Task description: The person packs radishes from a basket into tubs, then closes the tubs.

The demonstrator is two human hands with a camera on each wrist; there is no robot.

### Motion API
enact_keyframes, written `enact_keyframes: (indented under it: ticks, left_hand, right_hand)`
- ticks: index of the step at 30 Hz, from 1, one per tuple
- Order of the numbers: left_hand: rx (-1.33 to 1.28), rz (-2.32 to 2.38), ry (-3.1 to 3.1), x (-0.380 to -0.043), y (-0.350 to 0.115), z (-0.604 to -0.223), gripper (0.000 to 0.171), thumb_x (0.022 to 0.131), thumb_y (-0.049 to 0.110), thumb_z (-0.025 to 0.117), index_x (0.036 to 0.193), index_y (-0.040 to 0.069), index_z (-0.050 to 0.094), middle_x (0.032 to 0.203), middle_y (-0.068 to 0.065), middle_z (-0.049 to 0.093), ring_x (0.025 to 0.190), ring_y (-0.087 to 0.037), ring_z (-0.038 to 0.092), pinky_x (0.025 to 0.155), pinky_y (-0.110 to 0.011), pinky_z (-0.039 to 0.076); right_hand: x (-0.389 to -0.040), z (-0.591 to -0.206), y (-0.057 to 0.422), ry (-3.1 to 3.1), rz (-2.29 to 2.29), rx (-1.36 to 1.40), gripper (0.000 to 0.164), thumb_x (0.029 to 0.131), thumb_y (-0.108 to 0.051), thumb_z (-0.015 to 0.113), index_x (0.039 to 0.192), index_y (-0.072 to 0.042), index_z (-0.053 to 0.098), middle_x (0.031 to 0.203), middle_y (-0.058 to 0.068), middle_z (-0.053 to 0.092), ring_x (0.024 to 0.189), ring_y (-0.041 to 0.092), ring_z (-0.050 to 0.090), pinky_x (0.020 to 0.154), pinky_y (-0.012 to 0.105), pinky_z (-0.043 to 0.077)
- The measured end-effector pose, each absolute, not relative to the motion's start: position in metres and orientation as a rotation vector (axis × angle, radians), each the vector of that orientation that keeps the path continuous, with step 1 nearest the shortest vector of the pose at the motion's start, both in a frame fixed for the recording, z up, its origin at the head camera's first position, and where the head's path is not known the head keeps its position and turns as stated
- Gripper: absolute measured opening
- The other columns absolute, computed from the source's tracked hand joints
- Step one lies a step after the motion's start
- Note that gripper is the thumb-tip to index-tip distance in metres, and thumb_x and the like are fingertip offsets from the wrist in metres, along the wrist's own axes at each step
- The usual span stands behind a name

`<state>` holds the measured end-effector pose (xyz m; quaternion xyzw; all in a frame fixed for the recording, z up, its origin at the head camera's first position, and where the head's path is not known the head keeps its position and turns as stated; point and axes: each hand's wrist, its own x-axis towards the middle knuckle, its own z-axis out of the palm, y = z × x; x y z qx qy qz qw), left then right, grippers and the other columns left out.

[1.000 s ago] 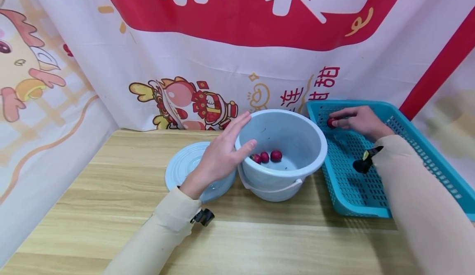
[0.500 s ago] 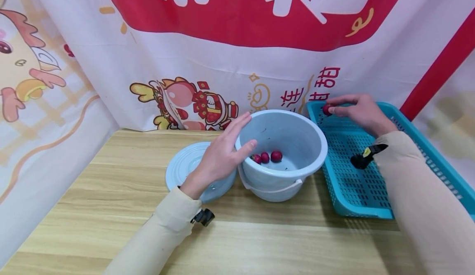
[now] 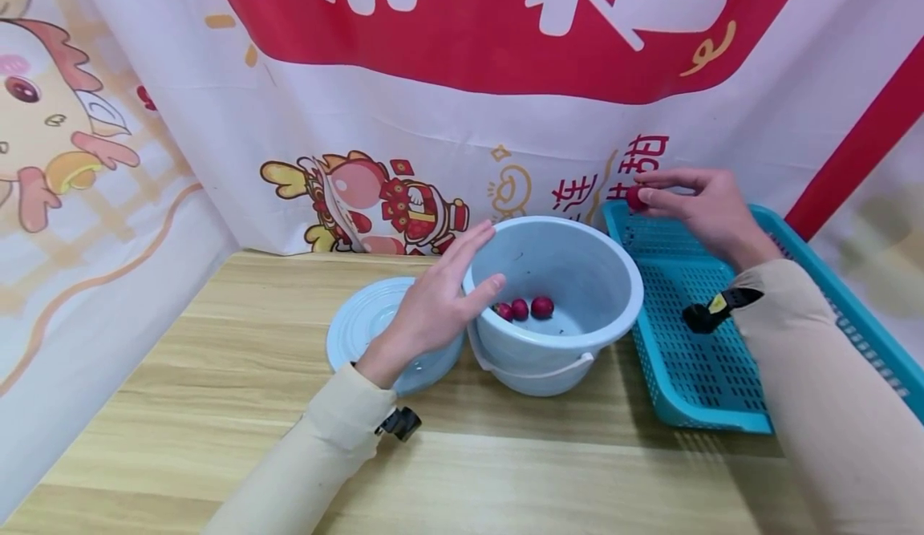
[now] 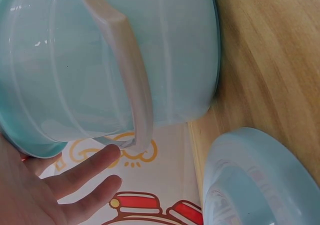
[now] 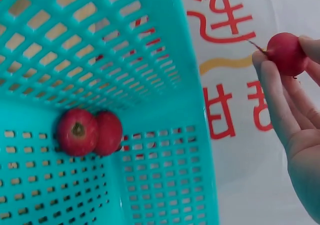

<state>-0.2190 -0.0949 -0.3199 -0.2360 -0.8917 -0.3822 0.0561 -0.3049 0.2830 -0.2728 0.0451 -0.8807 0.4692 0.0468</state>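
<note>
My right hand (image 3: pixel 711 210) pinches a red radish (image 5: pixel 287 54) between thumb and fingertips. It is raised over the back left corner of the turquoise perforated basket (image 3: pixel 667 407). Two more radishes (image 5: pixel 77 131) sit against each other in a corner of that basket in the right wrist view. Left of it stands a light blue bucket (image 3: pixel 570 266), with several radishes (image 3: pixel 542 307) on its bottom. My left hand (image 3: pixel 433 302) rests at the bucket's left rim, thumb over the edge, the other fingers extended along the outside. The bucket's pale handle (image 4: pixel 135 77) hangs down.
A round light blue lid (image 3: pixel 361 318) lies on the wooden table (image 3: pixel 216 374) left of the bucket, partly under my left forearm. A printed cloth (image 3: pixel 404 118) hangs behind the table. The basket stands close to the bucket's right side.
My right hand has lifted the radish up from inside the basket to above its back left rim. The left hand has stayed at the bucket; the head view has shifted slightly.
</note>
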Motion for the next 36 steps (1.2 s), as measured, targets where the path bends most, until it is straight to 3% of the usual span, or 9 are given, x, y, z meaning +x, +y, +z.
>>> enact_keyframes:
  ticks: [8,17,23,29,36]
  left_hand:
    - [-0.714,-1.153,-2.700,-0.217,-0.095,-0.319,0.075,0.102,0.061,0.046,0.169,0.030,0.030,0.177,0.019,0.020,0.161,-0.025,0.035,0.118,-0.070,0.042]
    - [-0.703,-1.148,-2.712,-0.217,-0.095,-0.319,0.075,0.102,0.062,0.046,0.168,0.032,0.030,0.177,0.018,0.021,0.160,-0.026,0.037,0.117,-0.070,0.043]
    - [-0.699,-1.149,-2.712,-0.217,-0.095,-0.319,0.075,0.102,0.062,0.046,0.168,0.032,0.030,0.177,0.016,0.022,0.160,-0.025,0.037,0.117,-0.069,0.043]
    - [-0.701,-1.149,-2.706,-0.217,-0.096,-0.320,0.075,0.102,0.061,0.046,0.168,0.031,0.030,0.178,0.013,0.023,0.160,-0.026,0.037,0.118,-0.069,0.043]
    - [-0.707,-1.151,-2.703,-0.217,-0.095,-0.320,0.075,0.102,0.061,0.046,0.168,0.031,0.030,0.177,0.017,0.021,0.160,-0.025,0.037,0.118,-0.068,0.043]
  right_hand:
    - [-0.292,-0.266,0.265,-2.594,1.399,0.249,0.060,0.092,-0.052,0.077,0.146,-0.026,0.067,0.152,0.004,0.063,0.106,0.004,0.073,0.082,0.014,0.060]
    - [-0.283,-0.261,0.245,-2.559,1.382,0.405,0.054,0.094,-0.045,0.078,0.143,-0.023,0.069,0.149,0.004,0.063,0.117,0.009,0.068,0.084,0.016,0.061]
    - [-0.281,-0.264,0.232,-2.581,1.354,0.545,0.047,0.096,-0.036,0.078,0.140,-0.019,0.071,0.138,0.005,0.072,0.105,0.001,0.075,0.087,0.015,0.060]
    - [-0.280,-0.270,0.217,-2.570,1.397,0.672,0.044,0.096,-0.024,0.080,0.138,-0.014,0.072,0.133,0.007,0.075,0.104,0.008,0.079,0.088,0.021,0.062]
    - [-0.276,-0.273,0.204,-2.579,1.335,0.780,0.036,0.095,-0.020,0.080,0.131,-0.016,0.076,0.121,0.009,0.080,0.098,0.007,0.080,0.087,0.018,0.062]
